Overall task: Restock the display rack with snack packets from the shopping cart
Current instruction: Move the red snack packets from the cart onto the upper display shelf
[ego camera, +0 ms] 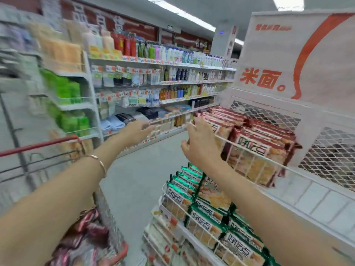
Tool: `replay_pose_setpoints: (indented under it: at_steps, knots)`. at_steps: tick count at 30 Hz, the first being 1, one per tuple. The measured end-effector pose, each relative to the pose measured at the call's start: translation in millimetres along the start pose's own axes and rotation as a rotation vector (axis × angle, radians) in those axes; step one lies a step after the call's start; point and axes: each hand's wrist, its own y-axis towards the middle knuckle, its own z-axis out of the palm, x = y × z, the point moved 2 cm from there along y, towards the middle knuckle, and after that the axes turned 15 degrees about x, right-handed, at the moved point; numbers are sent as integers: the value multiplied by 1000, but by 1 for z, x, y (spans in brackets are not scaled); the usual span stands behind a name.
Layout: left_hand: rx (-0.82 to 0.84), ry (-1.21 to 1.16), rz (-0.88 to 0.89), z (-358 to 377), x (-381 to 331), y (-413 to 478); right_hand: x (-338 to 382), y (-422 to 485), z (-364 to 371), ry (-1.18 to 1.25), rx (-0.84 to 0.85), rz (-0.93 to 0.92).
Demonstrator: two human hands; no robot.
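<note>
Packets [86, 227] lie in the shopping cart [38, 145] at 7 o'clock, green packets [201, 223] fill the lower tier of the display rack [299, 172] at 5, left hand [138, 131] and right hand [199, 141] stretch forward with fingers spread, holding nothing, the right beside the red packets [265, 135] at 3, grey floor [146, 169] and toiletry shelves [172, 81] beyond at 11.

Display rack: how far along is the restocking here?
Done: red packets fill the top basket, green packets the tier below. In hand: nothing; right hand is open at the red row's end, left hand open in the air. Left: dark packets lie in the shopping cart.
</note>
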Motion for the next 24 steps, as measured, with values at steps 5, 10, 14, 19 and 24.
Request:
replay_pose_setpoints:
  at_steps: [5, 10, 14, 19, 24]
  knots:
    - [137, 45, -353, 21, 163, -75, 109, 21, 129, -19, 296, -158]
    - [274, -42, -575, 61, 287, -155, 204, 9, 241, 35, 617, -236]
    - [376, -131, -681, 98, 348, -196, 254, -10, 306, 53, 853, -257]
    - [418, -264, -720, 139, 393, -210, 276, -17, 367, 76, 1094, -226]
    - [476, -312, -763, 172, 432, -198, 271, -10, 435, 275, 1315, -33]
